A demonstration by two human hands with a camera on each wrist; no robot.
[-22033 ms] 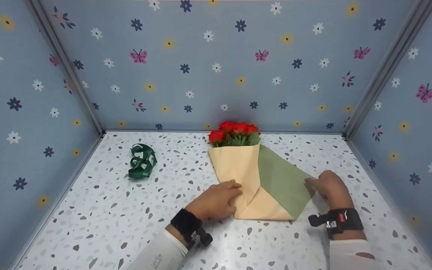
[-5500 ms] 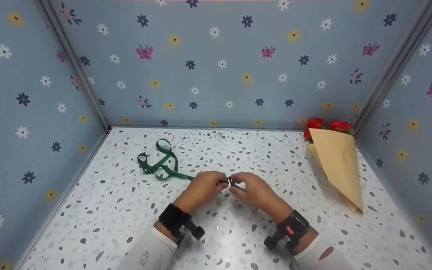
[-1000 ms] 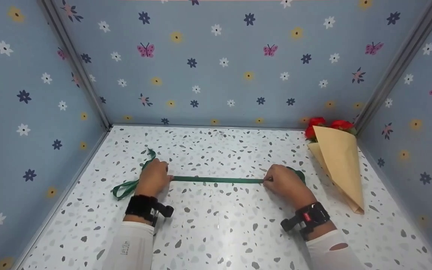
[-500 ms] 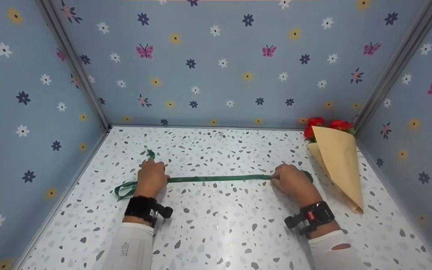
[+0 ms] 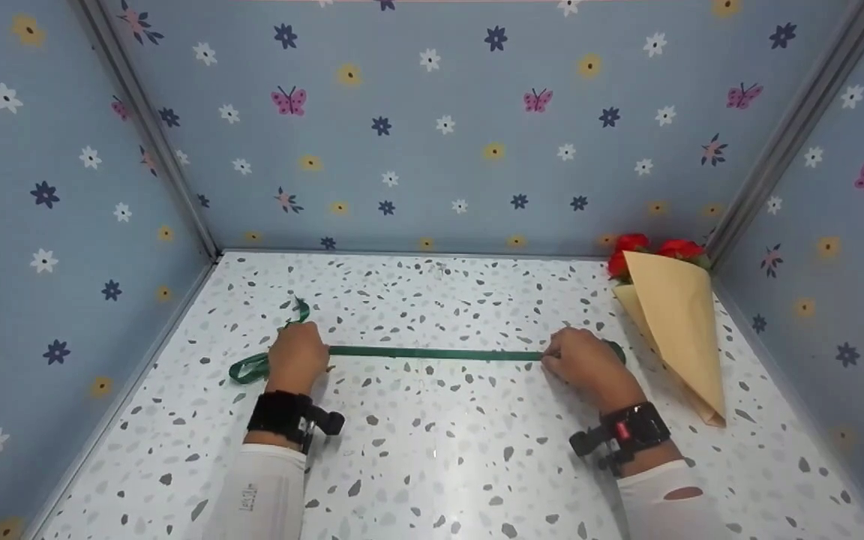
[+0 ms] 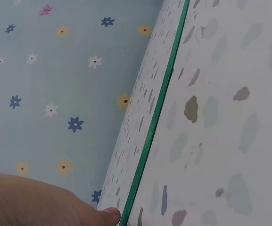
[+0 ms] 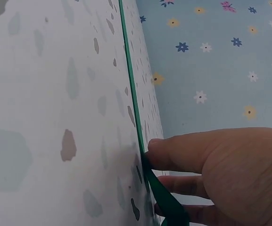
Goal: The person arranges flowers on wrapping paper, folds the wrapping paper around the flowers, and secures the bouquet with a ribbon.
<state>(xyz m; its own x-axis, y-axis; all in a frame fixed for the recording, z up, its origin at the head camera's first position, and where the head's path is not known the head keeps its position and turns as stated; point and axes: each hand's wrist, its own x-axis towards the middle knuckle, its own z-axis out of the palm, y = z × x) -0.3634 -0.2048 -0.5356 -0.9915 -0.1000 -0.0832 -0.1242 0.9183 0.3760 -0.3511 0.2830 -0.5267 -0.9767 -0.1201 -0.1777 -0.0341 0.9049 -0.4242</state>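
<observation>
A green ribbon (image 5: 432, 352) runs straight across the speckled table between the two hands. My left hand (image 5: 298, 356) grips it at the left, with loose loops and a tail of ribbon showing around the hand. In the left wrist view the thumb (image 6: 93, 214) comes right up to the ribbon's edge. My right hand (image 5: 586, 365) pinches the ribbon at the other side, and a loop of it sticks out behind the knuckles. The right wrist view has the ribbon (image 7: 161, 190) passing between thumb and fingers and widening below them.
A bouquet of red roses (image 5: 679, 249) wrapped in tan paper (image 5: 683, 330) lies at the table's right, its flowers near the back corner. Flower-patterned blue panels (image 5: 432, 135) wall the table (image 5: 439, 450) at the back and both sides.
Earlier the hands folded paper round the roses mid-table; the bouquet has since moved right and the ribbon was taken up and stretched out. Lately the right hand shifted slightly right, the left slightly left.
</observation>
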